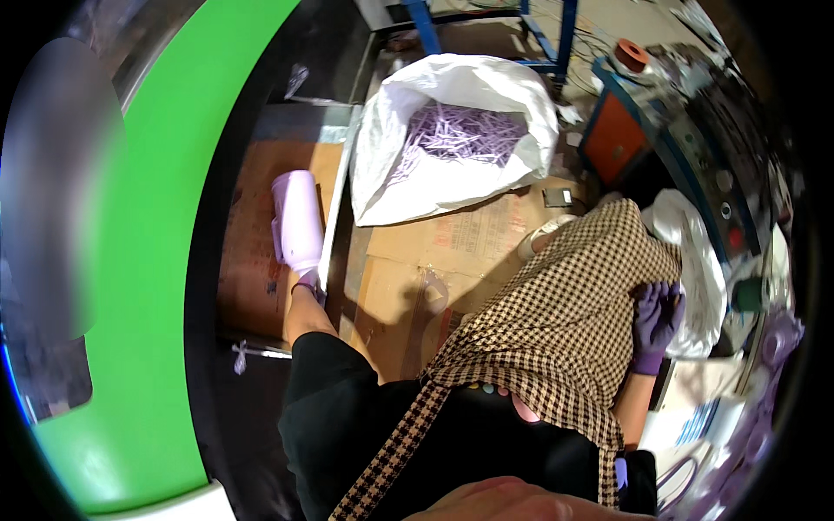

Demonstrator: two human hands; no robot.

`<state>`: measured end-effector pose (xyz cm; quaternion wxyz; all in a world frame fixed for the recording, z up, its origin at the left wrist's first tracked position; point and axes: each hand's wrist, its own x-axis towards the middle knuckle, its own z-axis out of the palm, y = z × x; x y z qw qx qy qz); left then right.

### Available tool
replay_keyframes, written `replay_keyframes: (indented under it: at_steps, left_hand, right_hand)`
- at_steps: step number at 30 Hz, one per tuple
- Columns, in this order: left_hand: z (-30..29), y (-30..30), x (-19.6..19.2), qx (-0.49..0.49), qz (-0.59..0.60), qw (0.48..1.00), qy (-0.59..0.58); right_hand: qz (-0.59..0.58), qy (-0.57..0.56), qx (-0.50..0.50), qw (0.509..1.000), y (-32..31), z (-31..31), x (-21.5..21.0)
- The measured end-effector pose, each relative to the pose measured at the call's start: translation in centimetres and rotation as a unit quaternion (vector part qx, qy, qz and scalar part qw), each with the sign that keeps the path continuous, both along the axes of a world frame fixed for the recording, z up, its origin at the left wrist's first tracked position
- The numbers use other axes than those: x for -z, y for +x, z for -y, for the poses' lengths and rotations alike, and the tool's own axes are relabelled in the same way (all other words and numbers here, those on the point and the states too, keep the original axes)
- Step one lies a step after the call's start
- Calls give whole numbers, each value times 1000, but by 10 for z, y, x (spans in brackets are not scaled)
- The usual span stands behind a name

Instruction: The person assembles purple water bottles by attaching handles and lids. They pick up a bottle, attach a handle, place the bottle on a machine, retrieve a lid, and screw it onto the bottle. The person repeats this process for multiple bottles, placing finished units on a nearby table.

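some cardboard lies near a green machine; left hand grips a lilac handled cylinder, right hand loosely curled.

The lilac tumbler hides the fingers of the left hand; at left, a grey shape is blurred; the far edge cuts the green panel.

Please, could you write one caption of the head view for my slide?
Left hand holding a bottle-shaped purple piece, left of an open white sack of thin purple strips.
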<state>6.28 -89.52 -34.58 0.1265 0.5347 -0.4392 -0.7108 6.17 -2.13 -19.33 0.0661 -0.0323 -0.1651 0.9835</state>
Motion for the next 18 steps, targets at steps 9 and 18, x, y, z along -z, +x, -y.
replay_keyframes:
  at_steps: [9, 18]
  left_hand:
    - [-1, -78, -33, 55, 50, 985, -158]
    - [-10, -67, -156, -133, -85, 855, -494]
  right_hand:
    - [-25, 96, -17, 995, -4, 25, -23]
    - [-22, 70, -5, 997, 3, 25, -21]
